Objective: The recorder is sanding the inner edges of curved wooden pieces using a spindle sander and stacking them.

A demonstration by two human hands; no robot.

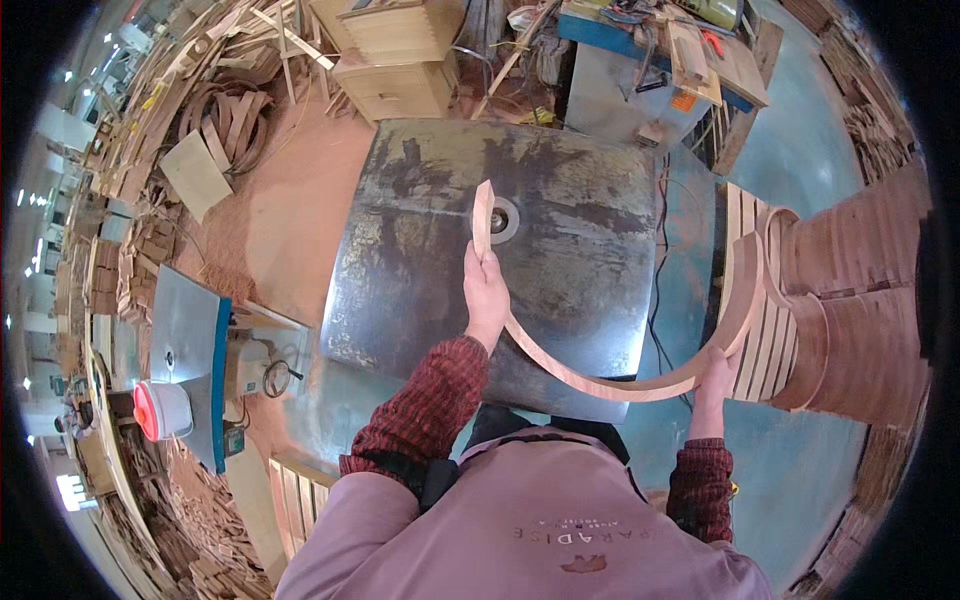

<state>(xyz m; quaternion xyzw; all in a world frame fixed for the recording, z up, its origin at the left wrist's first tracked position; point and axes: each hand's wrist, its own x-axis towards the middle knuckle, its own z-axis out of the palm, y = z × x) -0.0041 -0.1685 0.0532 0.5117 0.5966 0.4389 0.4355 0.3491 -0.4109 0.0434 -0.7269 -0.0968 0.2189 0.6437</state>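
A curved wooden piece (590, 384), bent like a wide U, is held in both of my hands in front of me. My left hand (486, 290) is closed round it near its left end, over the dark metal machine table (580, 290). That end's tip lies beside the round spindle opening (503, 220) in the tabletop. Farther right, my right hand (715, 378) grips the curve beyond the table's right edge. The right end of the piece rises beside a stack of similar curved wooden pieces (850, 260).
The stack rests on a slatted pallet (765, 350) at right. Behind the table stand a wooden cabinet (400, 90) and a cluttered workbench (640, 90). A white bucket with a red lid (165, 410) sits on a smaller machine table (190, 330) at left. Wood scraps are piled beyond.
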